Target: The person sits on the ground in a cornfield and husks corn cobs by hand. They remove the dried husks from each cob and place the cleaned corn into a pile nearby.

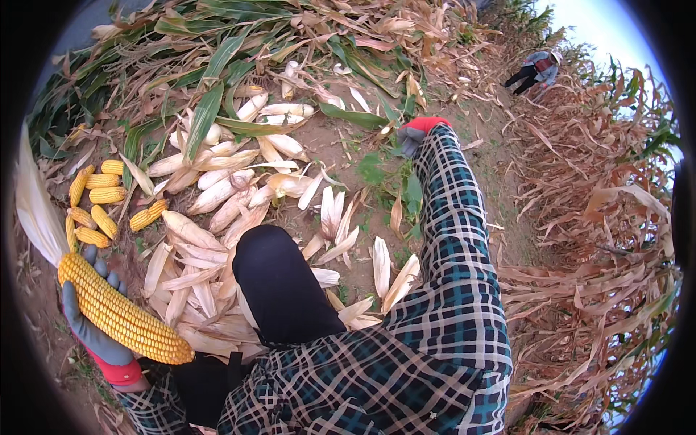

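My left hand (98,326), in a grey and red work glove, is at the lower left. Its fingers wrap around a husked ear of yellow corn (122,310), whose pale husk (38,201) still hangs from the upper end. Just above it on the soil lie several husked yellow ears (106,194). My right hand (421,133), gloved alike, is stretched out at the upper middle beside green weeds; its fingers look curled, but whether they hold anything is hidden. Between the hands lie several ears of corn in dry husks (217,196).
Loose husks (190,288) surround my bent knee (283,288). Cut corn stalks with green and dry leaves (217,60) are heaped along the top. Dry corn plants (587,261) stand or lean on the right. Another person (535,70) in a hat is farther off at the upper right.
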Tool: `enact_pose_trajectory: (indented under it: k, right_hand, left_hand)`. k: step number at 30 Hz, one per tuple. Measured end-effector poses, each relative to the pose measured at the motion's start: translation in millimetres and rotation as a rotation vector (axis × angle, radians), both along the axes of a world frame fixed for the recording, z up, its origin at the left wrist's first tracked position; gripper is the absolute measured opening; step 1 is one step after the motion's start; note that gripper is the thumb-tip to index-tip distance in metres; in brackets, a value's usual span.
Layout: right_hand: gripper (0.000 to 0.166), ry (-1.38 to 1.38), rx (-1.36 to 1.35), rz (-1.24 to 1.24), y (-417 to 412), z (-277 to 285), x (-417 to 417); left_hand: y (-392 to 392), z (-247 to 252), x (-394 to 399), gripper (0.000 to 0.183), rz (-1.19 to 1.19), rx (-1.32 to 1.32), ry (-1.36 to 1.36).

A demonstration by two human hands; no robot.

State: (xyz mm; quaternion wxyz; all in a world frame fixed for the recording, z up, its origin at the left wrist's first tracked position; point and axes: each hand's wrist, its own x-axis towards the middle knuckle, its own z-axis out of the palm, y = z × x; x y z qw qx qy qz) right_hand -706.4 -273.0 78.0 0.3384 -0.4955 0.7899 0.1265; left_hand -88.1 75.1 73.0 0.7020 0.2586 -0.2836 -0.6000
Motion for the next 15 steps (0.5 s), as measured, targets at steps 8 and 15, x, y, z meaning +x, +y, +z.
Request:
enact_pose_trajectory:
  k: [8,15]
  right_hand:
    - [0.062,-1.115,-0.086,0.428,33.3,-82.5,345.8]
    - [0.071,-1.576,0.192,0.659,251.3,-116.6,505.9]
  left_hand:
    - [-46.5,-46.0,44.4,0.037,0.346,0.342,-0.114]
    - [-46.8,-68.7,47.0,0.034,0.488,0.339,-0.113]
